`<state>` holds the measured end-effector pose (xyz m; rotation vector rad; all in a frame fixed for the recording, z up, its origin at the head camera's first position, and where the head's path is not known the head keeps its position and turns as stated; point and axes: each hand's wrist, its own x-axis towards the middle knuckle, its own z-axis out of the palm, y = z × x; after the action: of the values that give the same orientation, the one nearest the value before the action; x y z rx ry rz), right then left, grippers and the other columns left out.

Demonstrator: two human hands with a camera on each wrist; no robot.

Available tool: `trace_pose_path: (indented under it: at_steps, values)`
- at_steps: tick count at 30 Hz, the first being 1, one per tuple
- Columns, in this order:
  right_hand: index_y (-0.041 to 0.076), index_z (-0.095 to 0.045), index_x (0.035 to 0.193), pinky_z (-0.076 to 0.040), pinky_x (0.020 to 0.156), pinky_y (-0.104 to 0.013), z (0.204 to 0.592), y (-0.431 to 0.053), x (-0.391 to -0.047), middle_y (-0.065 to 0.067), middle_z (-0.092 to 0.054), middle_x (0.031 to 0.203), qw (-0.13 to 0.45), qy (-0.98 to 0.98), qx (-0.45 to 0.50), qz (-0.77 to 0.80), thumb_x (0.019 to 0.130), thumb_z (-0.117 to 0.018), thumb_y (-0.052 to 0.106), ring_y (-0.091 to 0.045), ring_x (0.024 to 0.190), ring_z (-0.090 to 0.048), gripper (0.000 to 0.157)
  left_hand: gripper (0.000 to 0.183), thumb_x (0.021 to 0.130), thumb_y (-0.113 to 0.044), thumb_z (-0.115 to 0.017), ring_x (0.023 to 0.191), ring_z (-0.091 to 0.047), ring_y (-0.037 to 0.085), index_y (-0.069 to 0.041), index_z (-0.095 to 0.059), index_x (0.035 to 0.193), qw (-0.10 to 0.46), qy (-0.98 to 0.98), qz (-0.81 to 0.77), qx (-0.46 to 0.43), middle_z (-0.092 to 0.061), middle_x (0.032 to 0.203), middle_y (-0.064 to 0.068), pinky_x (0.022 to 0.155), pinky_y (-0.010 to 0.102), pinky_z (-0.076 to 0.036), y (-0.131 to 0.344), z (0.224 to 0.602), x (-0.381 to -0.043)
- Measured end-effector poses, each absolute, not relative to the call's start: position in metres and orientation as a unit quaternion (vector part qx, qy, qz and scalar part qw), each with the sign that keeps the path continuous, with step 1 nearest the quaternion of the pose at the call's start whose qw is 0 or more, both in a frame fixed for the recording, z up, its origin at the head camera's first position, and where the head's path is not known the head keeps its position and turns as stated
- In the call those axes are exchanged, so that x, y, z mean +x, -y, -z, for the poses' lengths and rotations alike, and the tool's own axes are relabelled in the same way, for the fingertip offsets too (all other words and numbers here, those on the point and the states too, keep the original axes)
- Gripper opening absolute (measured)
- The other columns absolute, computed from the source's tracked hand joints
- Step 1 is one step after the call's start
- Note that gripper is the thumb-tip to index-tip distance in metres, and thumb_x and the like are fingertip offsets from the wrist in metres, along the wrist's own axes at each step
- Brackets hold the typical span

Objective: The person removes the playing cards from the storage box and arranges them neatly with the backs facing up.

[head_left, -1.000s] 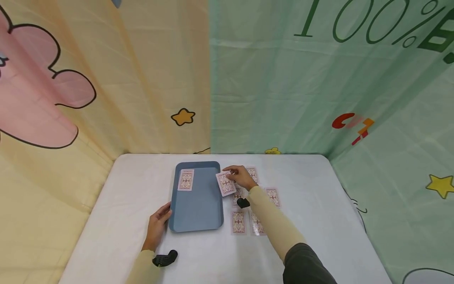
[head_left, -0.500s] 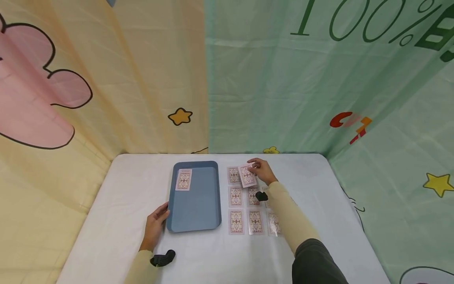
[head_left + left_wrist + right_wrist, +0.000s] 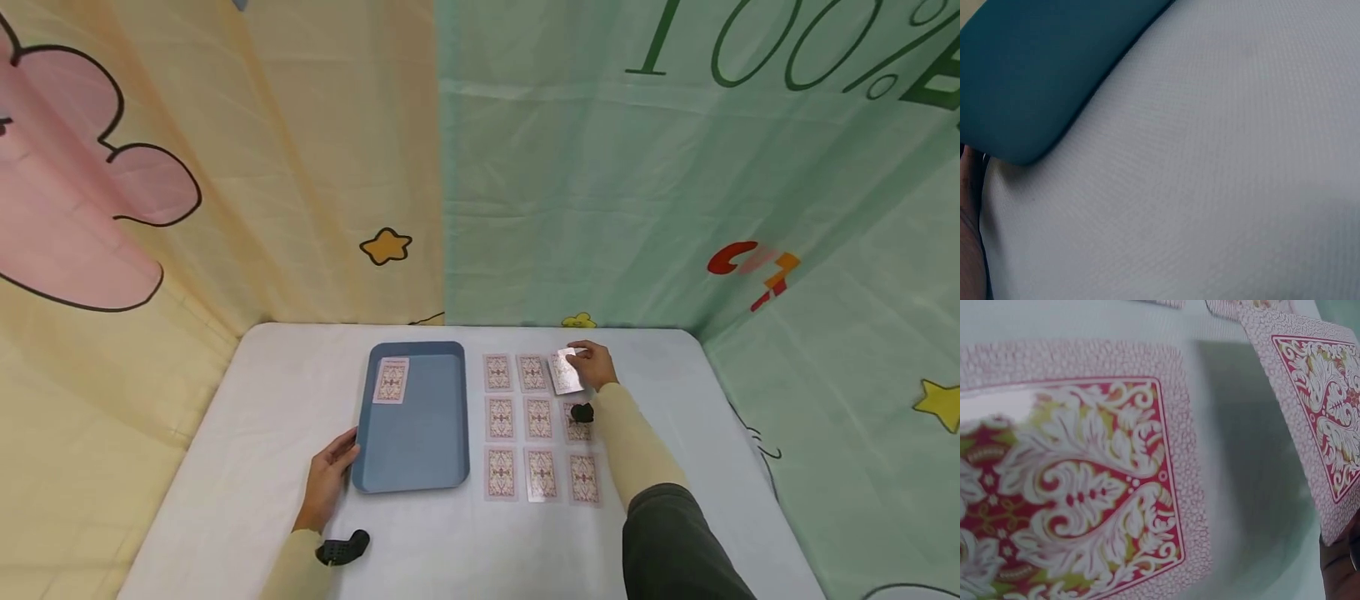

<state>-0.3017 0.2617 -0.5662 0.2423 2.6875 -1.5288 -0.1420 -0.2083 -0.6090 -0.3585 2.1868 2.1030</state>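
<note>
My right hand (image 3: 592,365) pinches a patterned playing card (image 3: 565,371) at the far right end of a grid of cards. Seen from the right wrist, that playing card (image 3: 1329,406) is tilted, with a shadow on the cloth beside it. My left hand (image 3: 326,479) lies at the left edge of a blue-grey tray (image 3: 450,467), fingertips and thumb at the rim. The left wrist view has part of the tray (image 3: 1041,75) and a sliver of the hand (image 3: 969,225). One card (image 3: 392,381) lies face down in the tray's far left corner.
Several face-down cards lie in rows right of the tray, including a middle one (image 3: 538,418) and a near right one (image 3: 584,479). My right wrist camera (image 3: 582,413) overlaps another. A white cloth (image 3: 420,542) covers the table; printed curtains (image 3: 562,192) hang behind it.
My right hand has moved rightward with a card, from beside the tray past the far row to its right end. The left hand has stayed at the tray's edge.
</note>
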Motion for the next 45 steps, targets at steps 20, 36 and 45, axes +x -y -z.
trace_pose_path:
  at_steps: [20, 36, 45]
  values:
    - [0.001, -0.062, 0.122, -0.051, 0.068, -0.036, 0.584, -0.273, -0.311, -0.021, -0.064, 0.101, 0.037, -0.886, 0.153, 0.437, 0.092, -0.064, 0.011, -0.027, 0.081, -0.060, 0.032, 0.045, 0.098, -0.007, -0.053, 0.107, -0.050, -0.008, 0.007, -0.044, 0.140, 0.047, -0.718, -0.683, -0.123, -0.044, 0.144, 0.023, 0.089, 0.005, -0.040, 0.207, 0.604, -0.143]
    - [-0.001, -0.062, 0.123, -0.049, 0.079, -0.037, 0.566, -0.251, -0.297, -0.019, -0.060, 0.108, 0.008, -0.858, 0.143, 0.493, 0.092, -0.063, 0.009, -0.030, 0.094, -0.056, 0.032, 0.045, 0.099, -0.008, -0.051, 0.119, -0.049, 0.004, 0.005, -0.042, 0.142, 0.052, -0.722, -0.678, -0.128, -0.043, 0.145, 0.020, 0.090, 0.005, -0.038, 0.209, 0.599, -0.143]
    - [0.000, -0.063, 0.122, -0.048, 0.076, -0.037, 0.560, -0.208, -0.287, -0.019, -0.058, 0.115, 0.001, -0.841, 0.094, 0.533, 0.090, -0.066, 0.009, -0.031, 0.094, -0.057, 0.033, 0.046, 0.099, -0.009, -0.051, 0.119, -0.049, 0.006, 0.005, -0.042, 0.142, 0.061, -0.720, -0.679, -0.128, -0.043, 0.145, 0.022, 0.089, 0.005, -0.039, 0.209, 0.603, -0.143]
